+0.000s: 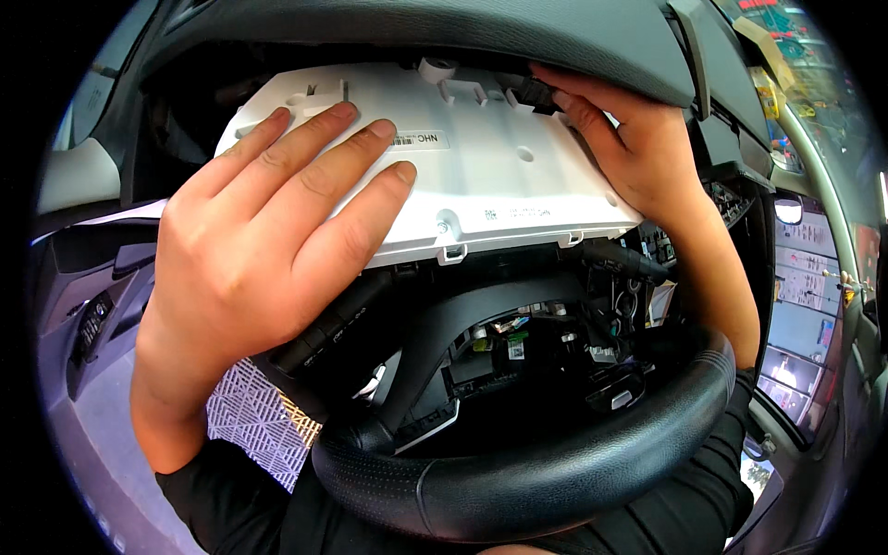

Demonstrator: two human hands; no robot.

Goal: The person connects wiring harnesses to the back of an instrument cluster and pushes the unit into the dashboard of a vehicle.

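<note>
A white plastic housing, the back of an instrument cluster, lies tilted beneath the dark dashboard hood. My left hand rests on its left part, fingers spread and lying on the surface. At the housing's upper right, my right hand has thumb and index finger closed on a small black connector; its other fingers are mostly hidden.
A black steering wheel spans the lower middle, its centre opened with wires and fittings showing. Above is the dashboard hood. An open door stands at left over a patterned floor; the pillar rises at right.
</note>
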